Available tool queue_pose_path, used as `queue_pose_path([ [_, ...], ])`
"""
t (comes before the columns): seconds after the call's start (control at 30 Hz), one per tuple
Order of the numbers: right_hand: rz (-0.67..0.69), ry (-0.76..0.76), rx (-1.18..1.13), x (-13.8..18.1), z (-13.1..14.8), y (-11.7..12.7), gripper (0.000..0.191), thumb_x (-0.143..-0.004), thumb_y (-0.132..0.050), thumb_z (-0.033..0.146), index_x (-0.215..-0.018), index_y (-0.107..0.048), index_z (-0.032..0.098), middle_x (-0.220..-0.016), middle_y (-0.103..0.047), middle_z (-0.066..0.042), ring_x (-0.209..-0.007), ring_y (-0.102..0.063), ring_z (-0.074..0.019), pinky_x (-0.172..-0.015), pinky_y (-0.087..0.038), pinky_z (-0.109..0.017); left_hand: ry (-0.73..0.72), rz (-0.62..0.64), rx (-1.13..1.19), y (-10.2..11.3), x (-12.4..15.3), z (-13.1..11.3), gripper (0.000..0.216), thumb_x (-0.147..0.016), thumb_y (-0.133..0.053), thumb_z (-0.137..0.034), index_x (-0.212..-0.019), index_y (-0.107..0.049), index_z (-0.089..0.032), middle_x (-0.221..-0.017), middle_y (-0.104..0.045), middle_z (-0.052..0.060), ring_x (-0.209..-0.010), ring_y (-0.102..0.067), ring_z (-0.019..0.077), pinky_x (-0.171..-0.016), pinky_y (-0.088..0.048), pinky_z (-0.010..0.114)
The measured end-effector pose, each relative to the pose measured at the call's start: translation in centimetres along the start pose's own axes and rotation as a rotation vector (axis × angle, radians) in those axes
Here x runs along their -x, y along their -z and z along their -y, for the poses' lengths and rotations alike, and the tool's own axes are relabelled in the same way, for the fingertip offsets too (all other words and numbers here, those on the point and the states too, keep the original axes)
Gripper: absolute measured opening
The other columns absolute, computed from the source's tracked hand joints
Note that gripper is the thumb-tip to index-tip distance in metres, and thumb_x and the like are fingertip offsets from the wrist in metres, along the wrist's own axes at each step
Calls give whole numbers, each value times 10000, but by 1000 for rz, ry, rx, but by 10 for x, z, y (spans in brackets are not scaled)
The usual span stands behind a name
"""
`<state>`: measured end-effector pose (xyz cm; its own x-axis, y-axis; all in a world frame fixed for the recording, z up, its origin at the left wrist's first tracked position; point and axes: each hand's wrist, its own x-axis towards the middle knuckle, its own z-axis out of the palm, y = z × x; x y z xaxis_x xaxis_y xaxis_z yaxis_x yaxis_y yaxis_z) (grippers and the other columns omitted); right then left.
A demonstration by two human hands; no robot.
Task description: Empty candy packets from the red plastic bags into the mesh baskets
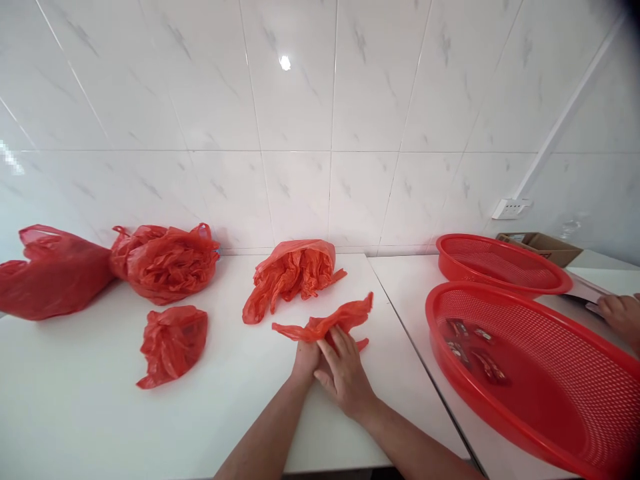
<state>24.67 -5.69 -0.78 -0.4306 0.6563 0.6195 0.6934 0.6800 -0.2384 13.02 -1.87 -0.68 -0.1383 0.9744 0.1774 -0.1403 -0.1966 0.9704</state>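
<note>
A crumpled red plastic bag [345, 319] is bunched between my hands over the white table. My left hand [305, 360] grips it from below, its fingers largely hidden by the plastic and by the other hand. On the right side, my right hand [346, 375] has its fingertips pressed into the folds, with the thumb lying near the left wrist. Just behind them rests a larger red bag [303, 257] on its side, its mouth facing me and loose plastic spilling out. A small knotted red bag [174, 343] lies to the left.
Two bulging red bags, one far left [55, 277] and one beside it [163, 263], sit near the tiled wall. Right of the table seam [415, 347] stand a large red basket [475, 393] with several small packets, another basket [453, 267], a cardboard box [555, 250] and another person's hand [620, 313].
</note>
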Motion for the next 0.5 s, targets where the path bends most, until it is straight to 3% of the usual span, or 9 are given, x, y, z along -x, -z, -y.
queue_pose_path([
  [0.1,-43,-143,-12,-7,-6,0,525,-891,-439,353,-1398,-349,247,-1436,-347,-118,-1314,-309,-337,-999,-348,-546,58,113,42,1,-2,-3,207,-777,-591,-359,-762,-656,-163,-752,-656,56,-699,-576,176,-668,-478,297],
  [0.33,-125,-313,-200,-7,-15,-1,433,-893,-427,337,-1314,-428,235,-1269,-497,-126,-1137,-480,-286,-925,-405,-485,201,269,299,4,-5,-8,259,-800,-586,-394,-772,-645,-143,-751,-636,34,-696,-546,137,-692,-447,259],
  [0.5,-154,-592,-479,-7,-21,-2,218,-844,-509,387,-967,-569,218,-913,-602,-60,-818,-560,-211,-720,-477,-347,258,361,260,6,-1,-13,230,-747,-658,-380,-750,-619,-153,-744,-634,35,-687,-570,149,-674,-451,272],
])
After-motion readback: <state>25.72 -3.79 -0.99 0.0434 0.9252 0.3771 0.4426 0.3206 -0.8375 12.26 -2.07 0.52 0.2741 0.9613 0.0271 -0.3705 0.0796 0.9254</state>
